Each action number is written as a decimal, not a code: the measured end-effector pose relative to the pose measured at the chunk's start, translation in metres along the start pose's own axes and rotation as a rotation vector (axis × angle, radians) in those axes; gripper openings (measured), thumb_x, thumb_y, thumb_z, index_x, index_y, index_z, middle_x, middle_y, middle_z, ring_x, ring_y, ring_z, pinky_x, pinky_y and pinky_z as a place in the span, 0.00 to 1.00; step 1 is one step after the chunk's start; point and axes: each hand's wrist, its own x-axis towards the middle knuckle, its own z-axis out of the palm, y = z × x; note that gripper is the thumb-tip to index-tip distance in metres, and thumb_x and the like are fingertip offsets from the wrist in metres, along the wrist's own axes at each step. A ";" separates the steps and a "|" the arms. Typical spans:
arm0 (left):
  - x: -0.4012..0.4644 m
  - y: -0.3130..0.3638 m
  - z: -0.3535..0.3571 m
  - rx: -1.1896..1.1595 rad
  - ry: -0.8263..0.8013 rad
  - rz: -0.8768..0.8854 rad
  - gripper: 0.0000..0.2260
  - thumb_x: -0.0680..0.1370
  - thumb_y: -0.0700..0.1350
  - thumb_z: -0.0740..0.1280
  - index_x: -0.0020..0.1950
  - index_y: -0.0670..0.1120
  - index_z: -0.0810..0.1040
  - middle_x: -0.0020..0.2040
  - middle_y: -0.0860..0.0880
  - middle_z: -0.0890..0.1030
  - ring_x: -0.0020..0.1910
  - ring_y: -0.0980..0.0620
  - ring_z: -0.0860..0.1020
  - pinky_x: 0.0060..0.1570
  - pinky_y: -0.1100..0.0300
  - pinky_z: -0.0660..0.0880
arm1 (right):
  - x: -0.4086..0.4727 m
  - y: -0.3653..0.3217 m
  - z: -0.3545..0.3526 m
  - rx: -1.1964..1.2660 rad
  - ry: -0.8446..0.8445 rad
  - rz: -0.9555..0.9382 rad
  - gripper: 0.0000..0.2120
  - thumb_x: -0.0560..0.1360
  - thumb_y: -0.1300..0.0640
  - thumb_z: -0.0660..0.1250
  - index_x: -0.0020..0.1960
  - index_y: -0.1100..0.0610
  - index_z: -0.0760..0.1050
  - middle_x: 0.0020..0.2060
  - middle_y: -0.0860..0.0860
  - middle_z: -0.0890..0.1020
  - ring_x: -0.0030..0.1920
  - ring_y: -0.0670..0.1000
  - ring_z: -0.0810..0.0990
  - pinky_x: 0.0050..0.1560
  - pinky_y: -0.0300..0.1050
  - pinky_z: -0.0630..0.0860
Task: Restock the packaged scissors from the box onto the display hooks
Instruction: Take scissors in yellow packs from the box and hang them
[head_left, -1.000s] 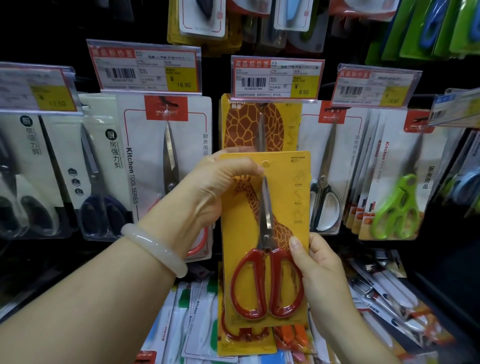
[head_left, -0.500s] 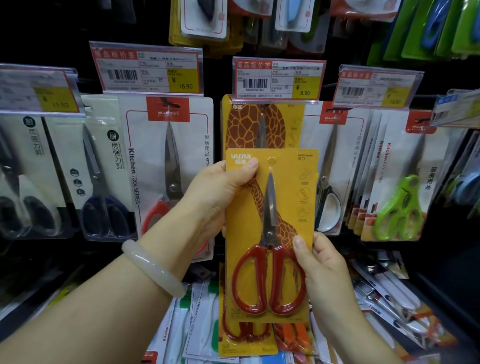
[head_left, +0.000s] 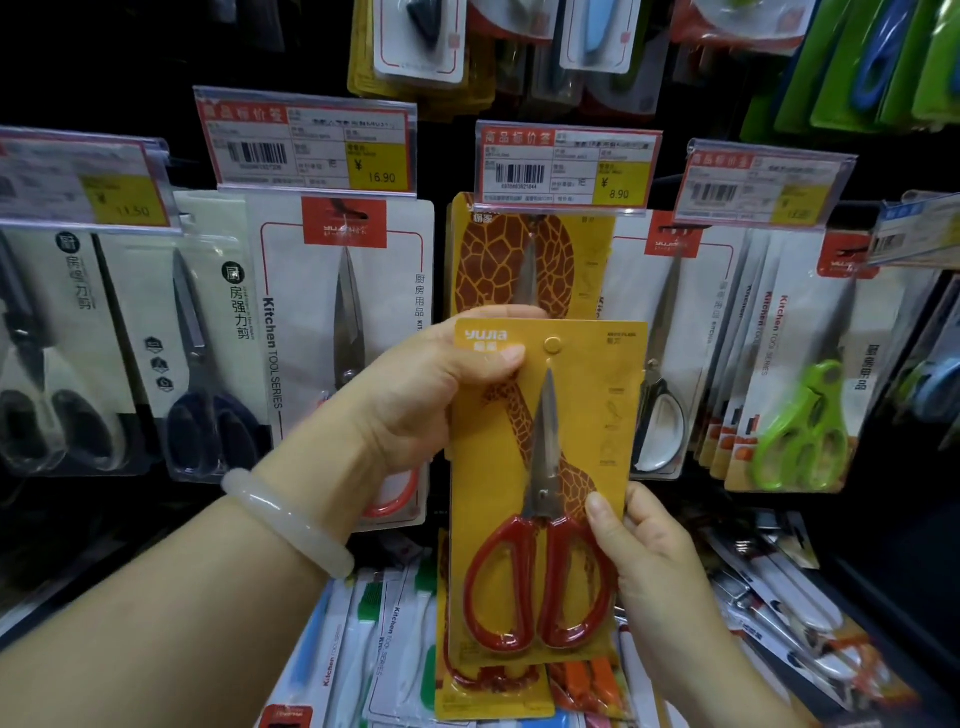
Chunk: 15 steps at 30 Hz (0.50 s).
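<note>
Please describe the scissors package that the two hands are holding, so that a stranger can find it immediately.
Find the price tag reading 8.90 in the middle of the display. Just below it, the left hand and right hand hold a yellow card with red-handled scissors. Unlike the white packages beside it, it bears a giraffe pattern.

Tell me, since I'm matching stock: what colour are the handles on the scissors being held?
Red handles, on a yellow giraffe-print card; head view.

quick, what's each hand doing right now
Left hand: pinching the top left corner of the yellow scissors pack.
Right hand: gripping the same pack's lower right edge, thumb on front.
</note>
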 end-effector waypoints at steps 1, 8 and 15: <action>0.001 0.002 0.000 0.024 -0.005 0.014 0.12 0.75 0.36 0.63 0.51 0.51 0.79 0.38 0.50 0.84 0.37 0.53 0.82 0.40 0.55 0.81 | 0.000 0.000 0.001 0.002 0.002 0.006 0.08 0.78 0.59 0.60 0.51 0.54 0.78 0.44 0.53 0.86 0.51 0.58 0.82 0.56 0.57 0.77; 0.004 0.004 0.004 0.050 0.001 0.037 0.11 0.73 0.35 0.65 0.49 0.50 0.78 0.38 0.51 0.83 0.36 0.55 0.81 0.39 0.58 0.80 | 0.000 0.002 0.004 0.000 0.027 0.006 0.09 0.78 0.59 0.60 0.51 0.52 0.78 0.46 0.52 0.85 0.53 0.57 0.81 0.60 0.61 0.74; 0.005 0.000 0.010 0.140 0.124 0.078 0.14 0.59 0.46 0.73 0.44 0.51 0.79 0.38 0.50 0.82 0.41 0.50 0.80 0.44 0.56 0.77 | -0.002 0.006 0.005 -0.054 0.046 -0.016 0.09 0.78 0.57 0.60 0.47 0.48 0.79 0.45 0.55 0.84 0.52 0.60 0.81 0.59 0.64 0.74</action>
